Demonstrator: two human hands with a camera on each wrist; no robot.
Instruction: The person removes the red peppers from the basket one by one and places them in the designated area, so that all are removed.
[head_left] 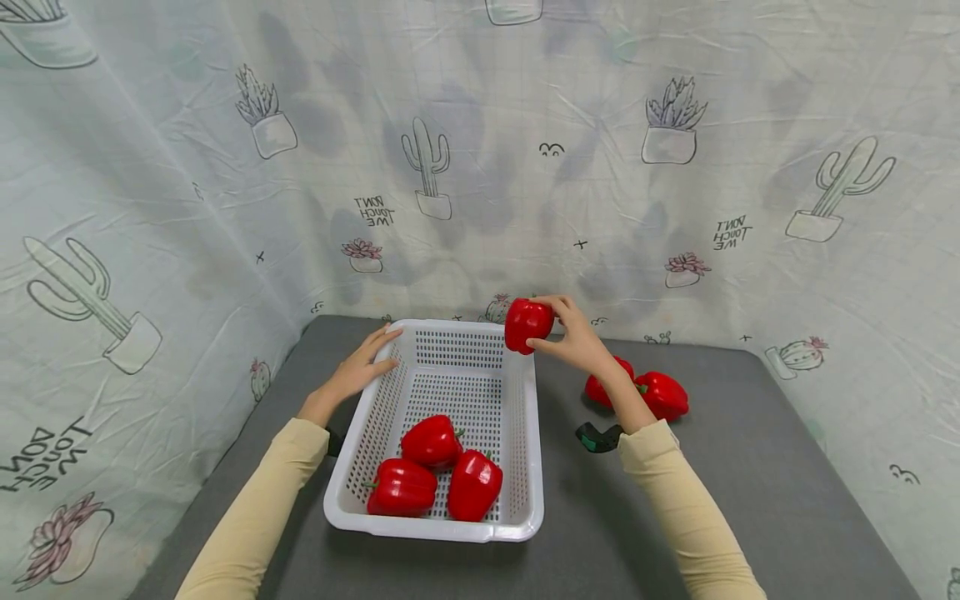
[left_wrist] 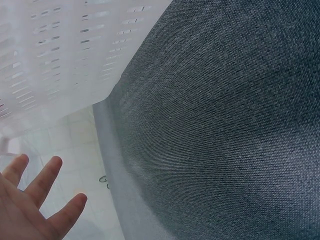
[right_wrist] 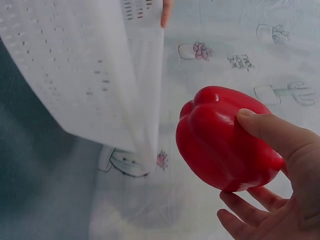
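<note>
My right hand (head_left: 576,337) grips a red bell pepper (head_left: 526,326) over the far right corner of a white perforated plastic basket (head_left: 433,533). In the right wrist view the thumb lies on one side of the pepper (right_wrist: 225,137) and the fingers are behind it. The left hand (head_left: 360,367) rests on the basket's left rim near the far corner, fingers spread; the left wrist view shows its extended fingers (left_wrist: 45,182). Inside the basket, toward the near end, lie three red bell peppers, one at the back (head_left: 431,442), one at left (head_left: 401,488) and one at right (head_left: 476,486).
Two more red bell peppers lie on the grey table (head_left: 750,467) right of the basket; one (head_left: 662,396) shows well, the other (head_left: 600,392) is partly behind the right forearm. A patterned sheet (head_left: 480,167) hangs behind and at both sides.
</note>
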